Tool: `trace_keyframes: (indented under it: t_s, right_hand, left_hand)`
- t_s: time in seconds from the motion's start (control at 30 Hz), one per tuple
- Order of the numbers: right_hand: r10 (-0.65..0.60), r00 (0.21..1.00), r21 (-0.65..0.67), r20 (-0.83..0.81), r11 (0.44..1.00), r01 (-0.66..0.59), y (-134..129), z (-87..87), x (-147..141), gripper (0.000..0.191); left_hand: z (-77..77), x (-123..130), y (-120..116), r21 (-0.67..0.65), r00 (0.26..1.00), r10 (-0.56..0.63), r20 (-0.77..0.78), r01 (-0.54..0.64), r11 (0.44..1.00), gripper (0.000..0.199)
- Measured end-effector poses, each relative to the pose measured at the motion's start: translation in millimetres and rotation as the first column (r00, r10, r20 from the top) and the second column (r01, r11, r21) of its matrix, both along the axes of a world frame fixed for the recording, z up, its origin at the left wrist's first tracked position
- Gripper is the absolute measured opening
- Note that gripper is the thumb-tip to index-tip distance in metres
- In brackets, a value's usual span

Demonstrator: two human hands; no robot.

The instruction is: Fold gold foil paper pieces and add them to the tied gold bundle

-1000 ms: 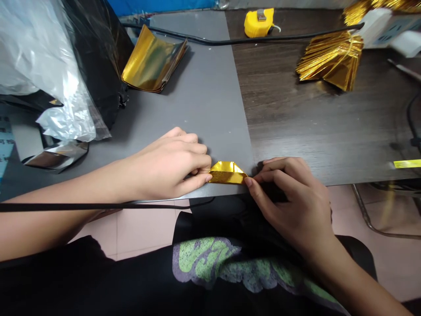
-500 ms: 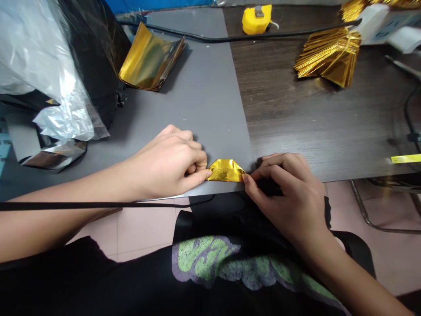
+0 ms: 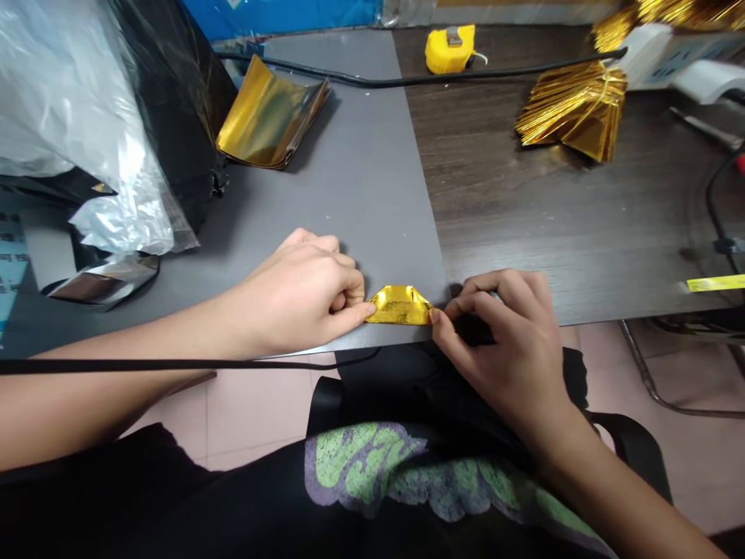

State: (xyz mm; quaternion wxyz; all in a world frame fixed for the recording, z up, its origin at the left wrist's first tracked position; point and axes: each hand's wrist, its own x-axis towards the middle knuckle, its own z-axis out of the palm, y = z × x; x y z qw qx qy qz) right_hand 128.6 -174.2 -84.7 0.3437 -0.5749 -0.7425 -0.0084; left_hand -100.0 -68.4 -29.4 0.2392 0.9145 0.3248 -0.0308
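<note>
A small folded piece of gold foil paper (image 3: 400,310) lies at the table's front edge, shaped like a low trapezoid with slanted ends. My left hand (image 3: 317,291) pinches its left tip between thumb and curled fingers. At the right tip, the thumb and index finger of my right hand (image 3: 506,334) are closed on the paper. Farther back on the left lies a stack of gold foil sheets (image 3: 265,116), curled upward at its sides. A fanned bundle of folded gold foil paper (image 3: 573,112), tied near one end, rests at the back right.
A yellow tape measure (image 3: 449,50) sits at the back beside a black cable (image 3: 372,81). Clear plastic and a black bag (image 3: 186,101) fill the left side. A white power strip (image 3: 652,58) stands at the back right, and a yellow strip (image 3: 715,284) lies near the right edge.
The view has tilted slightly, so background things appear lower. Both hands keep their hold on the foil paper's tips; its middle crease looks a little more opened out.
</note>
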Motion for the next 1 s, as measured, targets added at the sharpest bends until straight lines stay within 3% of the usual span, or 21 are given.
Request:
trace_keyframes:
  t_s: [0.43, 0.8, 1.0]
  right_hand:
    - [-0.033, 0.999, -0.005, 0.027, 0.999, 0.033, 0.2, -3.1, -1.5, 0.017]
    - [-0.044, 0.999, -0.045, 0.006, 0.998, 0.044, -4.9, -3.6, 6.6, 0.013]
    - [0.021, 0.997, 0.052, -0.078, 0.999, -0.017, -9.2, -2.6, 5.8, 0.031]
  left_hand:
    - [-3.6, 0.2, -1.3, 0.017, 0.999, -0.015, 0.039, 0.015, 1.000, 0.038]
    - [-7.7, -1.0, -3.4, 0.080, 0.998, -0.003, 0.064, -0.002, 0.997, 0.024]
    - [-8.4, -0.7, -2.5, 0.059, 0.997, -0.006, 0.073, 0.002, 0.998, 0.026]
